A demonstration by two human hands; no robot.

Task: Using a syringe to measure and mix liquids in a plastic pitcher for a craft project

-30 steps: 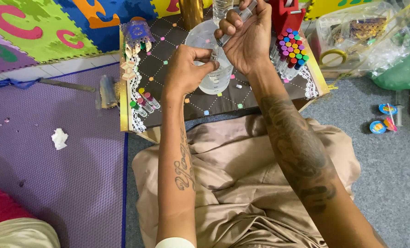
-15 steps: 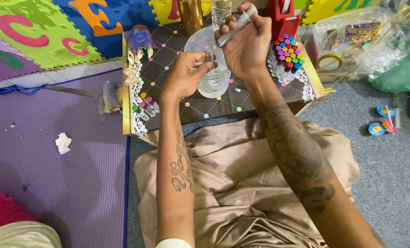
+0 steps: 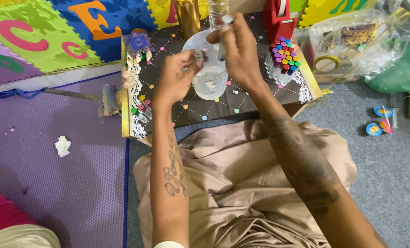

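Both hands are raised over a clear plastic measuring cup point(image 3: 209, 80) that stands on a small low table point(image 3: 251, 103) with a dark dotted cloth. My left hand point(image 3: 179, 76) pinches a small clear vial point(image 3: 199, 57) at the cup's rim. My right hand point(image 3: 239, 55) holds a thin silver-tipped tube point(image 3: 223, 36), upright, just above the cup. The two hands nearly touch. What is inside the vial is too blurred to tell.
A rack of small vials with coloured caps point(image 3: 283, 57) stands right of the cup, behind it a red tape holder point(image 3: 278, 18). Loose vials point(image 3: 143, 110) lie on the table's left. Plastic bags point(image 3: 356, 41), small round lids point(image 3: 379, 120), a crumpled tissue point(image 3: 62, 145) lie around.
My right hand has turned the thin tube from slanted to nearly upright over the cup. My left hand has lifted slightly toward it with the vial.
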